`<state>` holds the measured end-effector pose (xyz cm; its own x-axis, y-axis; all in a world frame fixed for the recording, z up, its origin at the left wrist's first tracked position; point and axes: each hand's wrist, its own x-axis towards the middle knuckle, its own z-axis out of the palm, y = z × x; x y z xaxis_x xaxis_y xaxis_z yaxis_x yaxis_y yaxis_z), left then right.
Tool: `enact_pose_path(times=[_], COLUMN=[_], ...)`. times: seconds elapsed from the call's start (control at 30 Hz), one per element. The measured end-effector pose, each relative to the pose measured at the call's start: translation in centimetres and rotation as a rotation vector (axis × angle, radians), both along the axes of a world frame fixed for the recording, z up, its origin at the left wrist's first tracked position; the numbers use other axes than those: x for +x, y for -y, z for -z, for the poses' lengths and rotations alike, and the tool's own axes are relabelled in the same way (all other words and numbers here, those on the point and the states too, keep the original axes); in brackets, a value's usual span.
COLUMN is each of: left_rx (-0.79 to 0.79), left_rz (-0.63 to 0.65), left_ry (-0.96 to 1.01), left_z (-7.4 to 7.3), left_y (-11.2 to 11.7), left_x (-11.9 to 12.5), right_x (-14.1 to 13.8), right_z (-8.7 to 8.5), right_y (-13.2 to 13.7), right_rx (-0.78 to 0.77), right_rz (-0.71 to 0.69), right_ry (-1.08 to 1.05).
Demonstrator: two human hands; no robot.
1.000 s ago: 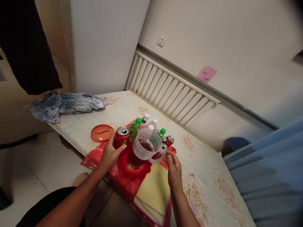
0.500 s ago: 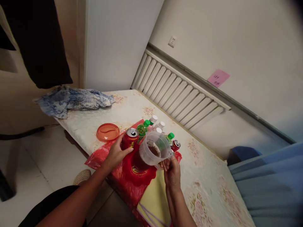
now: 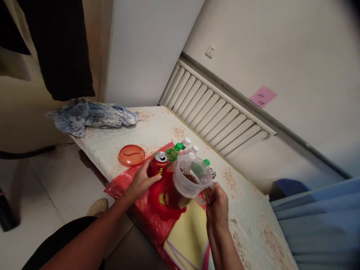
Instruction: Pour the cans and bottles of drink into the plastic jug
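Note:
My left hand [image 3: 143, 180] is wrapped round a red drink can [image 3: 159, 165] with its top opened, held upright. By its handle my right hand [image 3: 218, 204] grips a clear plastic measuring jug [image 3: 194, 170], which holds a brown, foamy liquid. The jug is beside the can, just to its right, over a red scalloped piece [image 3: 157, 204] with a gold emblem. Behind the can and jug stand a green-capped bottle [image 3: 173, 153] and several white-capped bottles [image 3: 185, 142], partly hidden. Another can [image 3: 213, 173] shows behind the jug.
A red plastic sheet [image 3: 123, 183] lies on the flowered tablecloth [image 3: 157, 127]. On it rests a folded yellow cloth [image 3: 188, 232]. An orange dish [image 3: 131, 155] sits at the left, with a blue-white cloth [image 3: 107, 116] farther back. A radiator [image 3: 213, 105] runs along the wall.
My right hand has moved the jug to the right, away from the can. My left hand still holds the can in much the same place; the view has shifted slightly.

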<state>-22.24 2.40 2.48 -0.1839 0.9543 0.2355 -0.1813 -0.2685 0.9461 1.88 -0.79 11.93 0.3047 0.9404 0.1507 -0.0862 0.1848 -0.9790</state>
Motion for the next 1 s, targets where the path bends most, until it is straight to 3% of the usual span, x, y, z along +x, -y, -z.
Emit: enact_pose_path(times=[0.23, 0.53, 1.0], left_rx=[0.013, 0.007, 0.015], left_rz=[0.034, 0.084, 0.116], left_ry=[-0.074, -0.206, -0.288], left_z=[0.2, 0.9, 0.7], left_y=[-0.1, -0.6, -0.6], left_x=[0.6, 1.6, 2.4], right_x=[1.5, 3.8, 6.3], right_z=[-3.3, -6.6, -8.2], right_y=[0.5, 0.6, 0.8], right_rx=[-0.018, -0.051, -0.129], right_rz=[0.022, -0.078, -0.156], right_ry=[0.076, 0.275, 0.515])
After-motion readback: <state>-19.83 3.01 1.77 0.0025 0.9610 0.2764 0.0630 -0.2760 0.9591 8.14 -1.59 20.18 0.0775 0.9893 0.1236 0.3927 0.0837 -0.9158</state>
